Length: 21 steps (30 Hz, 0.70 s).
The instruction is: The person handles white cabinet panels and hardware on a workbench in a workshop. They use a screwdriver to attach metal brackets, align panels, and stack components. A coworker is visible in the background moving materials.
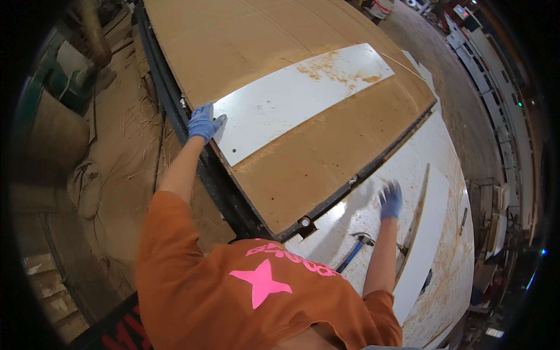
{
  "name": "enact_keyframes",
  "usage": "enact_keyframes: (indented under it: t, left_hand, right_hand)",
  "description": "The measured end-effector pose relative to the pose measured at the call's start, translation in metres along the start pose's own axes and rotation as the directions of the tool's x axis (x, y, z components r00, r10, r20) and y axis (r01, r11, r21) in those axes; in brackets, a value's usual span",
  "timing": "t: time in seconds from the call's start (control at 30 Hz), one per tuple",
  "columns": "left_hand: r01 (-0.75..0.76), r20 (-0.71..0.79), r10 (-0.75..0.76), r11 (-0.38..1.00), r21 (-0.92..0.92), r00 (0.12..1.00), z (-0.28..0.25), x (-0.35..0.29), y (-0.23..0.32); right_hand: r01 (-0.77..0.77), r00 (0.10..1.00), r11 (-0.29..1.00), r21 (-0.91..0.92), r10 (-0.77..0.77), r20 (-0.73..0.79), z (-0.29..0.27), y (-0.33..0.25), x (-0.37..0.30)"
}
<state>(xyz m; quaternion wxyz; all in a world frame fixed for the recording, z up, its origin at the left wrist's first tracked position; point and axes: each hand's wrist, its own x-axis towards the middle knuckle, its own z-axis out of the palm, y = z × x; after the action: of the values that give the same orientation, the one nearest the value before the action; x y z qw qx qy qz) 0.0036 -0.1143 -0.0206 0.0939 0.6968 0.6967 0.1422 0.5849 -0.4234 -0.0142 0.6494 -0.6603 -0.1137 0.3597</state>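
Head view shows the gloved left hand at the near-left end of a drilled white panel, lying flat on a brown board; its fingers' undersides are hidden, so I cannot tell whether it grips. Motion blurs the gloved right hand, fingers unclosed, over a sawdust-strewn white sheet. The orange shirt cuts off the blue-handled hammer; a dark object nearby is unidentifiable.
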Motion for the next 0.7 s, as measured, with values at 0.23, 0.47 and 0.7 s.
enact_keyframes:
  t: [0.23,0.47,0.7]
  left_hand:
    - [0.034,-0.326,-0.037,0.999,-0.014,0.945,0.02,0.008,0.013]
    - [0.007,-0.312,-0.024,0.998,-0.057,0.95,0.019,0.014,0.009]
    - [0.04,-0.218,-0.047,0.999,-0.034,0.975,0.018,0.022,0.003]
  right_hand:
    - [0.87,0.462,0.276,-0.409,-0.166,0.871,0.429,0.027,-0.055]
    - [0.977,0.165,-0.125,-0.173,-0.07,0.984,0.548,0.071,-0.078]
    - [0.946,0.27,-0.176,-0.274,-0.048,0.962,0.557,0.07,-0.087]
